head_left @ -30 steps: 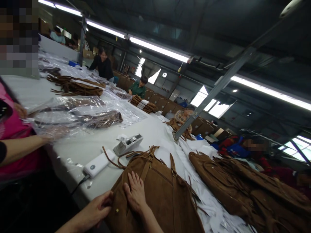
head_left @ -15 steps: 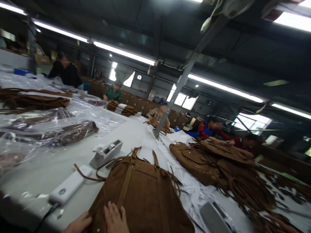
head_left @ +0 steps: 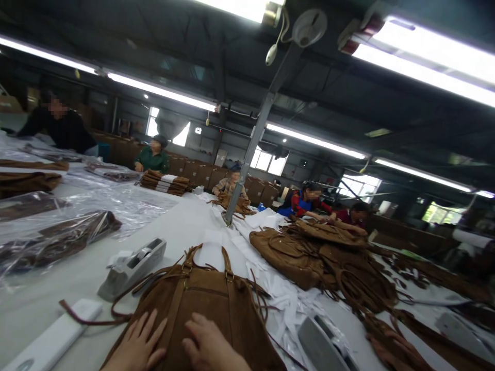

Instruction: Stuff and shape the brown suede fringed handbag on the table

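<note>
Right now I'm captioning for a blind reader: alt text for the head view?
Two bare hands, left hand and right hand, press flat on a brown suede bag on a white table; a tape dispenser sits left, more bags right.

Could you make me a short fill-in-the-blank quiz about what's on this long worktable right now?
1. Both hands, the left hand and the right hand, lie flat on a brown suede ____.
2. The grey tape dispenser stands to the ____ of that bag.
3. The bags at far left are wrapped in clear ____.
4. The heap of brown bags lies to the ____ of the metal pole.

Missing words: bag; left; plastic; right
</note>
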`<state>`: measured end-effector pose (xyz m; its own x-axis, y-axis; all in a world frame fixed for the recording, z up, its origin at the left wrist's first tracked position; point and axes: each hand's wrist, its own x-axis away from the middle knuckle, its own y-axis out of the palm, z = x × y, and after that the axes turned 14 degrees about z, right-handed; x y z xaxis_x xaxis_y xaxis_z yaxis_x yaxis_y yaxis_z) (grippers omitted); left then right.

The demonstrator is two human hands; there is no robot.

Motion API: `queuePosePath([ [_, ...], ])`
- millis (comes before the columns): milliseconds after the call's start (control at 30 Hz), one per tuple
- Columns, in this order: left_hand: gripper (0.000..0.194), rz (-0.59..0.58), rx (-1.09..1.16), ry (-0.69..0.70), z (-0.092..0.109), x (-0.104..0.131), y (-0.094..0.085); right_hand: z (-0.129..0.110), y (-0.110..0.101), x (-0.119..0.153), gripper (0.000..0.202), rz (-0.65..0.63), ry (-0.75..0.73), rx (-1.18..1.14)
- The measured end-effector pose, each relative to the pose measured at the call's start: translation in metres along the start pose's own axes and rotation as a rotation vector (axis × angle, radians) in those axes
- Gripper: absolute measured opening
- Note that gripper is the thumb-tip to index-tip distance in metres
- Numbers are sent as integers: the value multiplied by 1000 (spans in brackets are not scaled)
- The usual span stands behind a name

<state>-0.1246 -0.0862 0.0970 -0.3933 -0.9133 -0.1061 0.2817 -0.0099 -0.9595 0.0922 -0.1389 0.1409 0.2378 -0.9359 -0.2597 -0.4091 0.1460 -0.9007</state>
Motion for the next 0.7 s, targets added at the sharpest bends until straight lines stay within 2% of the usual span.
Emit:
queuePosePath([
  [33, 64, -5, -19, 7, -5, 3, 5, 15, -11, 1, 45, 17, 69, 48],
  [100, 64, -26, -46, -1, -7, 8, 3, 45, -19, 6, 51, -13, 204, 142],
  [167, 63, -113, -62, -28, 1, 7, -12, 68, -11, 11, 58, -73, 291, 186],
  [267, 63, -192, -138, -86, 29, -7, -41, 83, 5, 12, 60, -99, 294, 215],
  [333, 64, -121, -170, -76, 53, -24, -54, 83, 6, 7, 61, -102, 270, 241],
  [400, 65, -9, -103, -18, 74, -42, -55, 81, -2, -6, 64, -87, 244, 240],
  [467, 67, 55, 18, 46, 88, -58, -45, 83, -13, -27, 57, -50, 228, 175],
  [533, 67, 41, 99, 62, 91, -69, -25, 92, -21, -55, 39, -4, 222, 88],
  [633, 62, 47, 114, 54, 81, -75, 16, 115, -25, -107, 27, 87, 270, 47],
  [700, 55, 150, 74, 37, 72, -77, 46, 134, -21, -141, 29, 157, 337, 51],
])
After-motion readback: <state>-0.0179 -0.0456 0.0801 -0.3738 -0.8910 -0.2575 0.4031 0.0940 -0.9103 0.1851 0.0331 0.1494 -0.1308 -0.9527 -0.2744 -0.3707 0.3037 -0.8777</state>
